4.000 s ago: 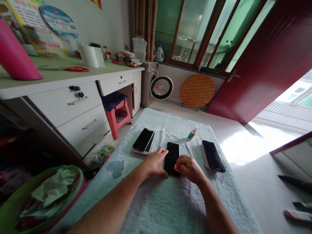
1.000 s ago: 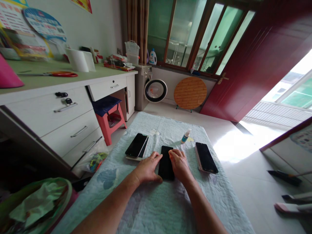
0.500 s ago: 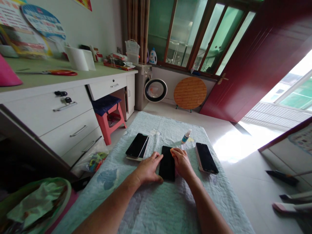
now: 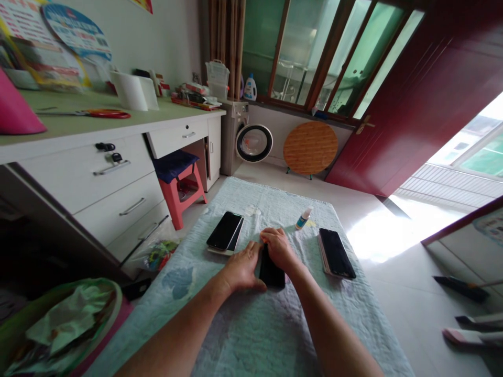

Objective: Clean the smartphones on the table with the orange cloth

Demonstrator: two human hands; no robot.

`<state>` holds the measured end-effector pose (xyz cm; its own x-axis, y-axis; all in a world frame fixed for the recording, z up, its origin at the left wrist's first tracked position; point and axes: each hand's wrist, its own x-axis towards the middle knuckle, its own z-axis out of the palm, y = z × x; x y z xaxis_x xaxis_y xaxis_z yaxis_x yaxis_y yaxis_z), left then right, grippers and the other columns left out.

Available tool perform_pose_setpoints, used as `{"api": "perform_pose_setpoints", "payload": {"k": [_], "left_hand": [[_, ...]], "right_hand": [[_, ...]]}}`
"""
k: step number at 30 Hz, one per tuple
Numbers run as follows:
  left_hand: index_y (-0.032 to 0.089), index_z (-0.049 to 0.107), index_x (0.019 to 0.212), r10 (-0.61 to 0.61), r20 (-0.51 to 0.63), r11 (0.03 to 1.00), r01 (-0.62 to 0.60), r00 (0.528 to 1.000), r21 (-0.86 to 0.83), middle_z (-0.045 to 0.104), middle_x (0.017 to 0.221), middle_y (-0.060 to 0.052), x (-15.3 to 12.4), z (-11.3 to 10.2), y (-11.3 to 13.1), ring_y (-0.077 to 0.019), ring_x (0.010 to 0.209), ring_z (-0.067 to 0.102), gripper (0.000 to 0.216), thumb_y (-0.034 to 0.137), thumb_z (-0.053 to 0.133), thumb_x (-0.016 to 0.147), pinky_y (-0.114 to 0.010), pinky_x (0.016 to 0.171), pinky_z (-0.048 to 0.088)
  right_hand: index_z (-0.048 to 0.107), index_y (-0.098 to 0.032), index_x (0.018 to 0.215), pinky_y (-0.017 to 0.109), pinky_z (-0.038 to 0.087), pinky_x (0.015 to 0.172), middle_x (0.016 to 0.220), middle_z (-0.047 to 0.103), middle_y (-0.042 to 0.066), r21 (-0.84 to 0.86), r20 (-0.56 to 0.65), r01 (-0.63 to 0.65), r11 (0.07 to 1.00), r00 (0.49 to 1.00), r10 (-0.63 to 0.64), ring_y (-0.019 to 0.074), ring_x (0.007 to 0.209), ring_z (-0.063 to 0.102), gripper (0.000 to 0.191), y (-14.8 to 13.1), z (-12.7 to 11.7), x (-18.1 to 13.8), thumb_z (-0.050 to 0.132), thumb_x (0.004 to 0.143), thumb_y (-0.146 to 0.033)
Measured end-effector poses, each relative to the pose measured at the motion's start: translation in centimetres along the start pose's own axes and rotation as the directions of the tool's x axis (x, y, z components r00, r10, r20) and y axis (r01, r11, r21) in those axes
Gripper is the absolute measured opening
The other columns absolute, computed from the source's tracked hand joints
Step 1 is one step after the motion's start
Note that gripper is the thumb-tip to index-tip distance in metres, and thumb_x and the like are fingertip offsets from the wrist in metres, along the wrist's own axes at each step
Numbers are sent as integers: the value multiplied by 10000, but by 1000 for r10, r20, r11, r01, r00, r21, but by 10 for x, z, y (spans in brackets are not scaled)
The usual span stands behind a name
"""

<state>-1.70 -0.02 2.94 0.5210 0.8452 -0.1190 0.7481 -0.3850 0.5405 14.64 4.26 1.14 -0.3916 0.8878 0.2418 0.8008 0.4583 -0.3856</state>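
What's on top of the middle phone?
Right hand over the far end of the middle phone, pinching an orange scrap, mostly hidden. Left hand at its left side. Near end shows, dark. Screen under right hand: covered, can't tell.

Left hand (image 4: 244, 268): spread along the middle phone's (image 4: 272, 273) left edge
Right hand (image 4: 278, 247): bent over that phone's far end, something orange (image 4: 263, 238) at the fingertips
Spray bottle (image 4: 303, 219): on the quilted cloth (image 4: 271, 193), beyond both hands, rightward
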Motion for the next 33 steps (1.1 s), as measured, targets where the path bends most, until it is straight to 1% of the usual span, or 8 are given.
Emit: {"api": "perform_pose_setpoints", "payload": {"k": [4, 7, 9, 11, 16, 19, 26, 33], "left_hand": [[179, 295, 1361, -31, 3, 999, 31, 1000, -43, 439, 1351, -157, 0, 1, -1, -323, 1161, 543, 1046, 387, 844, 496, -387, 955, 456], [224, 129, 1443, -19, 4, 998, 20, 1000, -62, 347, 1449, -159, 2, 5, -5, -321, 1260, 473, 1198, 376, 847, 496, -384, 1009, 414], [248, 92, 1463, -19, 14, 999, 20, 1000, -44, 326, 1471, -154, 3, 6, -7, -324, 1312, 421, 1212, 388, 837, 517, -386, 1031, 389], [247, 136, 1468, -17, 30, 1000, 18, 999, -15, 324, 1472, -150, 3, 7, -8, -328, 1313, 422, 1166, 408, 820, 538, -382, 1031, 389], [211, 362, 1415, 41, 45, 999, -41, 998, -5, 394, 1398, -126, 3, 6, -9, -283, 1157, 570, 946, 469, 763, 597, -306, 997, 420], [208, 377, 1415, 61, 40, 998, -60, 997, -4, 405, 1380, -114, 3, 6, -10, -279, 1150, 569, 962, 486, 770, 582, -297, 985, 430], [250, 366, 1425, 46, 47, 999, -46, 998, 0, 388, 1400, -92, 2, 5, -10, -287, 1144, 568, 996, 470, 785, 548, -309, 959, 449], [253, 362, 1428, 53, 46, 999, -53, 998, -8, 391, 1404, -83, 2, 5, -11, -293, 1152, 563, 993, 464, 781, 553, -320, 976, 437]], "right_hand": [[712, -211, 930, 300, 403, 860, 1051, 666, 43, 117, -2, 11, 993, 1000, -11, 174, 943, 544, 335, -11, -8, -23, 431, 840, -52], [714, -221, 965, 292, 427, 839, 1075, 665, 37, 183, 53, 37, 982, 998, -47, 177, 953, 540, 353, -21, -16, -44, 437, 831, -48], [715, -230, 970, 285, 437, 833, 1071, 672, 30, 206, 102, 48, 977, 992, -70, 177, 964, 544, 374, -30, -21, -55, 442, 812, -30], [716, -245, 961, 283, 439, 841, 1065, 678, 20, 214, 137, 45, 976, 988, -76, 176, 983, 548, 376, -39, -26, -65, 448, 811, -29], [700, -234, 854, 294, 422, 893, 1064, 676, 8, 245, 168, 50, 968, 981, -93, 164, 973, 567, 299, -48, -36, -84, 474, 829, -39], [688, -225, 855, 304, 412, 922, 1043, 665, 14, 275, 165, 35, 961, 983, -83, 155, 961, 579, 260, -44, -40, -92, 496, 835, -51], [688, -208, 852, 272, 457, 842, 970, 628, 46, 304, 64, -37, 952, 998, 18, 155, 920, 592, 228, -27, -36, -99, 496, 834, -86], [673, -187, 980, 284, 473, 819, 956, 643, 67, 219, -195, -154, 963, 961, 198, 169, 879, 600, 272, 2, -14, -84, 453, 834, -124]]}}
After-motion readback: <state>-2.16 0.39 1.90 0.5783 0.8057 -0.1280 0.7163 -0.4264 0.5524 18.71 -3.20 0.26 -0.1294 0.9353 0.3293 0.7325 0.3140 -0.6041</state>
